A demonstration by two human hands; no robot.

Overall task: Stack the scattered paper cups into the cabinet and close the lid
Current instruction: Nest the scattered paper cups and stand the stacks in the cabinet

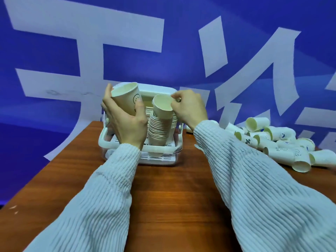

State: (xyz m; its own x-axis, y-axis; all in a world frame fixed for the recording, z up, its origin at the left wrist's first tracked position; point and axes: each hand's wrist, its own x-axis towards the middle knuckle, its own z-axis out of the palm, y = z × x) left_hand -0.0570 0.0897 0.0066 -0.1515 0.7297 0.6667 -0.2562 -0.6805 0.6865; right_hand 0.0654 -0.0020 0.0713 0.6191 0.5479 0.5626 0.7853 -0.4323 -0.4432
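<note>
Desk [172,197] nearest us — our left hand [125,122] clamped on one cup [127,100], right hand [189,108] pinching the stack's [160,128] top rim inside the cabinet [140,157].

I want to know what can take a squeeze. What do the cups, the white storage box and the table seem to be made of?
Cup in the left hand: thin matte paper, cream inside, with a rolled rim; likely crushable. Storage box: glossy white moulded plastic, judging by its slotted tray, with seemingly clear lower walls. Table: reddish-brown wood grain with a slight sheen; solid wood or laminate, I cannot tell.
</note>
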